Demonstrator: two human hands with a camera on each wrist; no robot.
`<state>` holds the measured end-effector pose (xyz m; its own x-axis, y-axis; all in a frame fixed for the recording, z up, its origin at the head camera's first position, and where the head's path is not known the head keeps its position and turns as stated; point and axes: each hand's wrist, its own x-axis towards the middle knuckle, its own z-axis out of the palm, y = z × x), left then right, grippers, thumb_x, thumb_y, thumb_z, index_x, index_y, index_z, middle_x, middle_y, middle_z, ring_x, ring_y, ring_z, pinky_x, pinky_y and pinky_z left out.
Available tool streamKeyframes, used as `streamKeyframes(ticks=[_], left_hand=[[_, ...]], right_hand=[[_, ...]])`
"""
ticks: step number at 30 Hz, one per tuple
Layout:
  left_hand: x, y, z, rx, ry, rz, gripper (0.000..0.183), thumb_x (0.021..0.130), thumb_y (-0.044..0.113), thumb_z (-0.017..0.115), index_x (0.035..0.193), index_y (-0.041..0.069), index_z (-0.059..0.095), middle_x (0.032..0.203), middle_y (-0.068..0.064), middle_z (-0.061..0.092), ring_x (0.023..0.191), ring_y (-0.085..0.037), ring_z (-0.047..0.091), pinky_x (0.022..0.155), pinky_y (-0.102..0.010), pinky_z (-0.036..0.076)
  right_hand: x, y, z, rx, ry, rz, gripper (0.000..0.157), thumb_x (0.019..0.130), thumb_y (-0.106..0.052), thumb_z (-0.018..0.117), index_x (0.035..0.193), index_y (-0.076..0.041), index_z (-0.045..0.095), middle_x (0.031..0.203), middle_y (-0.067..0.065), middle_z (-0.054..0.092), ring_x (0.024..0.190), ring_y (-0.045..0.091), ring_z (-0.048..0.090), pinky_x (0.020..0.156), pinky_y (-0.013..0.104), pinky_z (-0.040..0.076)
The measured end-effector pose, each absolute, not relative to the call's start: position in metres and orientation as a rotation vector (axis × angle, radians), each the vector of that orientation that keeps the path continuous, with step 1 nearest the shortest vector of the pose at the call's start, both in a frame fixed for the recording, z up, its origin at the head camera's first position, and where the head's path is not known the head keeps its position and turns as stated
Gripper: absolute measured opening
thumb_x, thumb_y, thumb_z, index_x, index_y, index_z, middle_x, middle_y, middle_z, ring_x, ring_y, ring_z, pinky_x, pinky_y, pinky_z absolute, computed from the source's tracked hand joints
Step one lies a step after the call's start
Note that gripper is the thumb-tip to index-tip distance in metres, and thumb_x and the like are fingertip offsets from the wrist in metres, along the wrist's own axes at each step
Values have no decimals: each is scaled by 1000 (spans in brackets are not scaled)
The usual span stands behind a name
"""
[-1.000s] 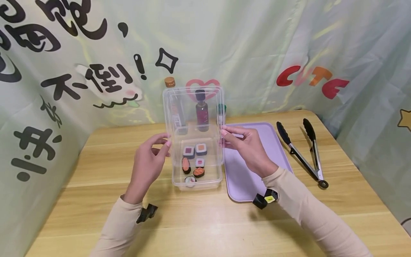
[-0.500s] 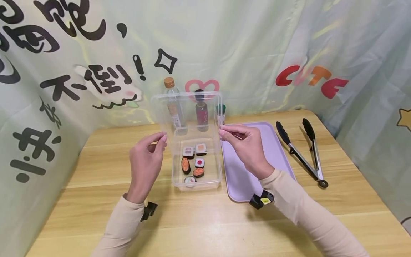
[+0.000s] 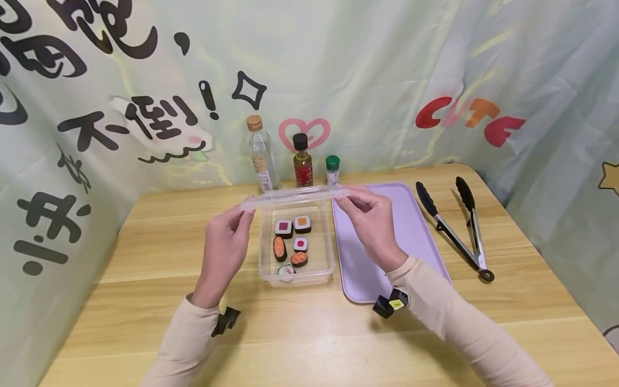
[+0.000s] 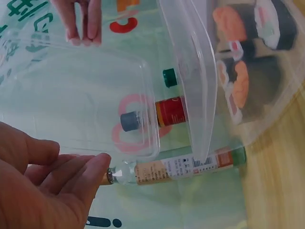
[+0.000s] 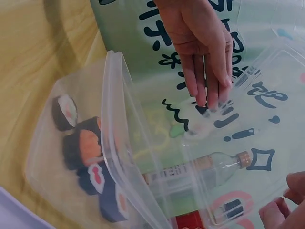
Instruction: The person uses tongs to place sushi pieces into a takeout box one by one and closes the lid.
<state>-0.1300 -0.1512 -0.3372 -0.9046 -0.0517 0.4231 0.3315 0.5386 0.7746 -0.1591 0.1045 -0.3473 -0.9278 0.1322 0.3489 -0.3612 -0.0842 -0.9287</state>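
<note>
A clear plastic lid [image 3: 295, 197] is seen nearly edge-on in the head view, raised above the far end of a clear plastic container [image 3: 319, 269]. My left hand [image 3: 224, 242] pinches the lid's left edge between thumb and fingers. On the opposite side, my right hand [image 3: 374, 223] pinches its right edge. Several sushi pieces lie inside the container, among them a salmon-topped one [image 3: 279, 248] and a square roll with an orange centre [image 3: 302, 223]. The right wrist view shows the container wall [image 5: 114, 119] with sushi behind it.
Right of the container lies a purple tray [image 3: 372, 269], partly under my right hand. Black-tipped tongs [image 3: 459, 242] rest spread farther right. Along the back stand a tall clear bottle [image 3: 263, 156], a red-labelled bottle [image 3: 303, 166] and a green-capped shaker [image 3: 332, 167], before a printed curtain [image 3: 377, 80].
The lid has tipped from nearly upright to almost edge-on, its upper edge coming down. Both hands keep hold of its sides. The container and sushi stay in place.
</note>
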Motion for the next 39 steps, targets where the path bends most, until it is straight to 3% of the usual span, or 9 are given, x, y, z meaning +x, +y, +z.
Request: streamKeyframes(ticks=[1, 3, 5, 7, 8, 14, 20, 28, 39], left_hand=[[-129, -152, -337, -230, -2409, -1349, 32, 106, 18, 53, 131, 5, 68, 134, -9, 64, 50, -12, 39, 46, -25, 35], [-129, -154, -337, -238, -2466, -1416, 40, 109, 26, 45, 142, 8, 60, 147, -5, 53, 59, -16, 51, 55, -28, 48], [-129, -155, -338, -260, -2509, -1496, 49, 111, 35, 35, 150, 10, 50, 155, -3, 44, 99, -19, 66, 86, -34, 55], [-129, -157, -338, -274, -2532, -1591, 58, 110, 43, 26, 154, 9, 43, 158, -3, 38, 138, -19, 45, 114, -41, 38], [-129, -157, -339, -280, -2541, -1640, 62, 110, 47, 22, 156, 9, 39, 160, -3, 36, 146, -17, 32, 120, -43, 27], [-130, -158, -342, -303, -2580, -1807, 69, 109, 51, 14, 162, 7, 18, 166, -1, 18, 152, -15, 12, 125, -42, 9], [-129, -161, -346, -364, -2633, -1825, 62, 110, 38, 15, 162, 5, 5, 168, 2, 2, 153, -13, 0, 124, -42, 2], [-133, -161, -357, -311, -2710, -1858, 60, 110, 26, 24, 162, 7, 0, 168, 1, -5, 153, -16, -4, 124, -43, -1], [-135, -158, -383, -315, -2784, -1789, 62, 111, 29, 23, 161, 9, -6, 168, -2, -6, 153, -20, -1, 124, -45, 3]], right_hand=[[-159, 104, -348, 249, -1862, 2085, 26, 88, 6, 73, 113, 9, 73, 114, 19, 70, 105, 17, 67, 93, 30, 55], [-159, 102, -350, 263, -1857, 2107, 30, 89, 8, 71, 119, 10, 70, 121, 24, 67, 110, 17, 66, 95, 29, 54], [-158, 101, -351, 262, -1852, 2134, 33, 89, 10, 69, 122, 10, 67, 126, 26, 65, 112, 16, 65, 97, 28, 53], [-156, 99, -352, 243, -1864, 2163, 35, 91, 9, 67, 126, 9, 65, 130, 24, 64, 115, 15, 65, 98, 27, 52], [-156, 98, -353, 233, -1863, 2190, 35, 93, 8, 64, 128, 8, 64, 132, 23, 63, 117, 15, 64, 99, 27, 51], [-150, 94, -355, 163, -1824, 2426, 37, 104, -6, 47, 137, 7, 57, 146, 17, 54, 133, 19, 54, 105, 27, 46], [-146, 94, -363, 128, -2013, 2352, 45, 105, -24, 55, 140, 4, 55, 148, 8, 53, 142, 16, 42, 116, 30, 33], [-141, 94, -374, 123, -2143, 2344, 50, 100, -16, 62, 146, -4, 50, 155, 4, 44, 147, 14, 32, 120, 30, 25], [-136, 90, -398, 194, -2227, 2151, 52, 99, -7, 62, 147, 2, 45, 156, 9, 41, 150, 23, 27, 121, 33, 23]])
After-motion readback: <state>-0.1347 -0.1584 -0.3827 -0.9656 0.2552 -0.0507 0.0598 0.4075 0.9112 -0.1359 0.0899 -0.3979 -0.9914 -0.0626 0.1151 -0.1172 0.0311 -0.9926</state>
